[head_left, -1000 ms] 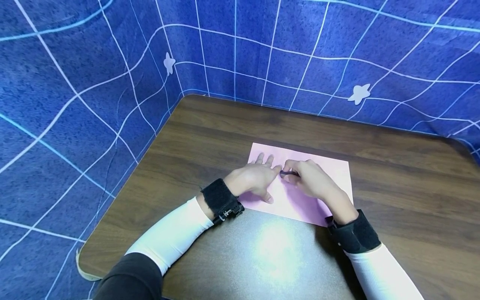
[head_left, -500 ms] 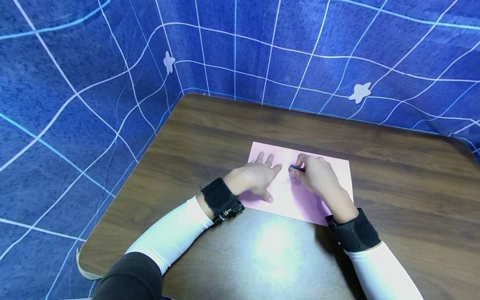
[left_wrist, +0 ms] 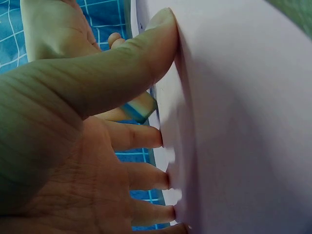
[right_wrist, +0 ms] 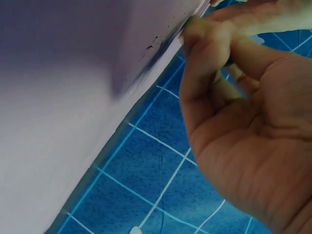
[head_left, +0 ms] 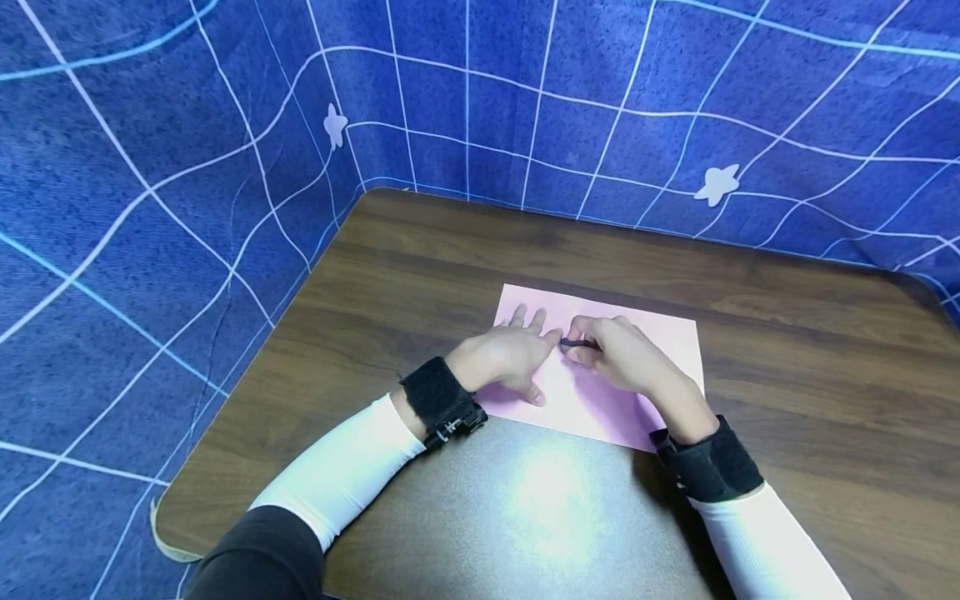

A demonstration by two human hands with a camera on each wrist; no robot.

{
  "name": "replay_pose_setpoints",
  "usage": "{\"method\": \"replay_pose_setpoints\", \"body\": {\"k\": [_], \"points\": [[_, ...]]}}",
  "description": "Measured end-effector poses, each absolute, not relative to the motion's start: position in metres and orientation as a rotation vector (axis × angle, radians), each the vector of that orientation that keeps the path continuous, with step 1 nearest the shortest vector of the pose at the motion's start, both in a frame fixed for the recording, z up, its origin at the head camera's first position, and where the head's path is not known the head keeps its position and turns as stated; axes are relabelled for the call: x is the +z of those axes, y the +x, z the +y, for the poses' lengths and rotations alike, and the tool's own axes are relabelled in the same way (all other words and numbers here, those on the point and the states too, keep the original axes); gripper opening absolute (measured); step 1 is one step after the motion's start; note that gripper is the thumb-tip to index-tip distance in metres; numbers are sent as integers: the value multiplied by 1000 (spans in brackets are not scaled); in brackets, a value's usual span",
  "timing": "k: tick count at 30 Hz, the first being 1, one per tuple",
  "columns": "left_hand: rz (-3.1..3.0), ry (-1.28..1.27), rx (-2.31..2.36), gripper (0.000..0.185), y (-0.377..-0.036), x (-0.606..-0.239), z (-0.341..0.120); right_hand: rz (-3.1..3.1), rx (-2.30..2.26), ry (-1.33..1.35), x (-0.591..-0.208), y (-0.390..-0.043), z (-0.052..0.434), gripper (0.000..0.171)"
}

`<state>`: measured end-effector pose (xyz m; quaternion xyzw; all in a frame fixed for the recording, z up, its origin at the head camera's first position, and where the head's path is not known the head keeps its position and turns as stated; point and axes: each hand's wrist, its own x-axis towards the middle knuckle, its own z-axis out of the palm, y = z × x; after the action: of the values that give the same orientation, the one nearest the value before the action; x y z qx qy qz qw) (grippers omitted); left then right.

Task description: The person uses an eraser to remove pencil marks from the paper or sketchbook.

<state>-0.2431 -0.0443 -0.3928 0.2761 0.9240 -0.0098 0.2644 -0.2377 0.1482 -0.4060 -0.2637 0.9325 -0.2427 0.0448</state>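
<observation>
A sheet of pink paper (head_left: 678,346) lies on the wooden table. My left hand (head_left: 510,358) rests flat on its left part with the fingers spread; in the left wrist view, thumb and fingertips touch the paper. My right hand (head_left: 622,358) pinches a short dark crayon (head_left: 579,343), its tip low over the middle of the sheet, right beside the left fingertips. Dark scribbled strokes (right_wrist: 158,61) with small crumbs show on the paper in the right wrist view. There, the curled right fingers hide most of the crayon.
The brown wooden table (head_left: 420,250) has a rounded corner at the back left. Blue cloth (head_left: 450,108) with white grid lines and starfish shapes hangs behind and to the left. A bright light reflection lies on the table's front part.
My right hand with the crayon goes right across the paper, then back left beside the left hand. A scribbled patch shows midway. The left hand stays put.
</observation>
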Motion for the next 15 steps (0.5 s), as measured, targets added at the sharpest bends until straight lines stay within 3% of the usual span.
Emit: {"method": "replay_pose_setpoints", "body": {"k": [3,15], "points": [[2490,741,-8,113,-243,-393,-45,2856,-749,-758,-406,-238,147,6],[2494,766,-16,113,-243,-393,-46,3073,-565,-359,-403,-237,148,27]]}}
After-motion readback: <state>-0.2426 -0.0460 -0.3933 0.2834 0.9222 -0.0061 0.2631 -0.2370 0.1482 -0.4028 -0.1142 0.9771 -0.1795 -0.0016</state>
